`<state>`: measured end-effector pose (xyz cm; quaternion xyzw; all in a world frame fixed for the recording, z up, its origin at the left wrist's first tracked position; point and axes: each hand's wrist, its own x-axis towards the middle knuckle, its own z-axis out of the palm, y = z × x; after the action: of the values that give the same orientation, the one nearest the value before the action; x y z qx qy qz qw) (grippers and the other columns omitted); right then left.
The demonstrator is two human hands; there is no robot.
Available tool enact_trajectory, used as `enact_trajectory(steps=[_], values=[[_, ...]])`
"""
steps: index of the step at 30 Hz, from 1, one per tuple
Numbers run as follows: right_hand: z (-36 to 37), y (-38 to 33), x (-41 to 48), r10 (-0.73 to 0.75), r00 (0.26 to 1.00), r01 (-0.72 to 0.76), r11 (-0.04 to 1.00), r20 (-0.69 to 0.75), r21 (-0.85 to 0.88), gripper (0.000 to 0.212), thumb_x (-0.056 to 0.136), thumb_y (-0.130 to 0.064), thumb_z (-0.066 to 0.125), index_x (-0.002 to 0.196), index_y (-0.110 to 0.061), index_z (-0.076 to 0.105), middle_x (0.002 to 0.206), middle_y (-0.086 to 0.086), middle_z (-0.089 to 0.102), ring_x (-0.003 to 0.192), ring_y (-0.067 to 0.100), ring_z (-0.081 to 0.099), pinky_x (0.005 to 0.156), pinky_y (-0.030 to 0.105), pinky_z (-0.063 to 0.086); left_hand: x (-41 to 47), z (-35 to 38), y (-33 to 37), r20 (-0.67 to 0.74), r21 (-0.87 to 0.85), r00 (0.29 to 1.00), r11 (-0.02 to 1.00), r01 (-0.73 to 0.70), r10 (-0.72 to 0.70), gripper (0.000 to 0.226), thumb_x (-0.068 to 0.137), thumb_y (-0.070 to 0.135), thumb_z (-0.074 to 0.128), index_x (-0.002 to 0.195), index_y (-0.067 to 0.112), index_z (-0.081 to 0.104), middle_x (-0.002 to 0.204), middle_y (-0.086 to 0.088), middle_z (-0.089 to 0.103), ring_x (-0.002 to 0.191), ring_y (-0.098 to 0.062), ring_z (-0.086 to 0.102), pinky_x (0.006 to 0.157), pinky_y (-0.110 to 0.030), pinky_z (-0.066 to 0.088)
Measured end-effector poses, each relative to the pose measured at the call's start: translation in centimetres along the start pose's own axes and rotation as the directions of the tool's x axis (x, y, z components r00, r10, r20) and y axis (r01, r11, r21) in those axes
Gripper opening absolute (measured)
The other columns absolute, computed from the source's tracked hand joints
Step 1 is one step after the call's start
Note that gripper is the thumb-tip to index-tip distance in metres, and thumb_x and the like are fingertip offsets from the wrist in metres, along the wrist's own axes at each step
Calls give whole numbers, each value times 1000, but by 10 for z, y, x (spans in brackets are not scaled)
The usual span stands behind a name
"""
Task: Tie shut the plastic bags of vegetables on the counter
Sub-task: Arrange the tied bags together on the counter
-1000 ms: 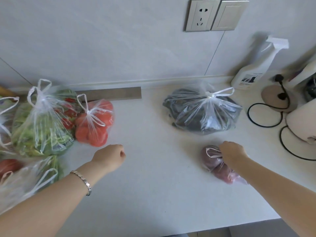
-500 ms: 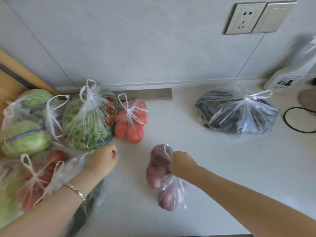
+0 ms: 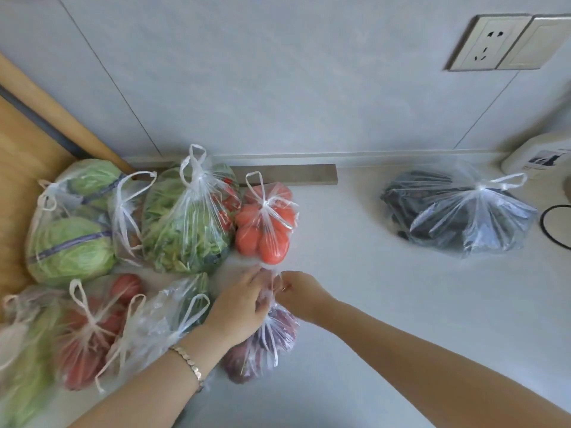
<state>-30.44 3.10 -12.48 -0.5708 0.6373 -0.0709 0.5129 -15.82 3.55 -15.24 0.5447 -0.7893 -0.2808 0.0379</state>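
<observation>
Our left hand point(image 3: 239, 307) and right hand point(image 3: 301, 293) meet over the bag of purple vegetables point(image 3: 272, 344), fingers curled and pinching its crinkly clear top. The bag lies on the smooth pale counter point(image 3: 370, 304), near the knotted tomato bag point(image 3: 265, 223). Half a second ago only our right hand held it

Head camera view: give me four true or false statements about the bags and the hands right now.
1. The left hand and the right hand both hold the purple bag. True.
2. The tomato bag beside the metal strip is open. False: its handles are knotted.
3. The dark bag lies apart, to the right of the others. True.
4. The cabbage bag lies at the far right. False: it lies far left, by the wooden surface.
</observation>
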Motion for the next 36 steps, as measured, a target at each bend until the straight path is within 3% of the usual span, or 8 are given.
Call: enact_trajectory(steps=[6, 13, 17, 23, 25, 29, 32, 36], values=[[-109, 81, -9, 92, 942, -164, 966, -324, -202, 33, 82, -3, 47, 110, -12, 63, 117, 7, 60, 106, 20, 56, 86, 21, 40, 34, 22, 30, 411, 437, 863, 895, 95, -293, 87, 71, 71, 51, 143, 42, 13, 158, 0, -11, 143, -39, -7, 108, -65, 18], [-227, 139, 11, 26, 844, -439, 607, -536, -662, 66, 78, -15, 64, 137, -10, 35, 143, 11, 31, 132, 31, 29, 108, 41, 28, 47, 19, 50, 445, 593, 708, 773, 225, -548, 82, 74, 58, 60, 143, 31, 24, 158, 1, -12, 141, -45, -8, 105, -64, 27], [-264, 159, 29, 17, 822, -511, 463, -569, -725, 73, 81, -10, 54, 144, -10, 15, 150, 14, 15, 140, 32, 13, 114, 46, 18, 49, 21, 59, 375, 689, 642, 665, 288, -668, 71, 81, 46, 53, 143, 27, 26, 156, -1, -4, 138, -47, 2, 104, -63, 29], [-288, 180, 37, 134, 861, -508, 276, -490, -816, 57, 86, -10, 48, 140, -11, 30, 142, 13, 39, 134, 28, 32, 110, 46, 25, 81, 10, 74, 246, 578, 894, 797, 175, -374, 36, 87, 21, 53, 122, 18, 49, 126, -3, 53, 118, -24, 47, 100, -37, 39], [-292, 189, 42, 131, 868, -495, 304, -480, -813, 61, 86, -5, 50, 142, -10, 26, 140, 14, 45, 132, 29, 38, 109, 47, 27, 86, 4, 76, 273, 585, 883, 795, 163, -382, 39, 85, 4, 49, 122, 15, 51, 122, -3, 57, 113, -23, 52, 98, -34, 42], [-293, 196, 52, 275, 809, -574, 559, -519, -598, 85, 88, -5, 50, 148, -9, -10, 143, 18, 43, 134, 39, 35, 110, 54, 20, 86, -8, 78, 445, 658, 746, 746, 103, -496, 48, 82, 0, 57, 128, 13, 49, 127, -5, 56, 114, -24, 55, 95, -32, 46], [-292, 189, 44, 303, 857, -515, 510, -417, -689, 55, 91, -11, 47, 143, -12, 28, 128, 12, 56, 122, 33, 49, 106, 46, 31, 91, -18, 89, 443, 597, 762, 790, 144, -473, 43, 86, -1, 48, 127, 10, 49, 129, -9, 55, 116, -25, 55, 96, -34, 46], [-308, 179, 28, 243, 884, -462, 588, -400, -663, 27, 96, -12, 34, 110, -6, 57, 80, 2, 55, 91, 28, 59, 81, 36, 46, 96, -24, 94, 197, 411, 910, 873, 262, -365, 34, 86, -4, 39, 110, 12, 56, 109, -5, 61, 100, -23, 59, 85, -34, 49]])
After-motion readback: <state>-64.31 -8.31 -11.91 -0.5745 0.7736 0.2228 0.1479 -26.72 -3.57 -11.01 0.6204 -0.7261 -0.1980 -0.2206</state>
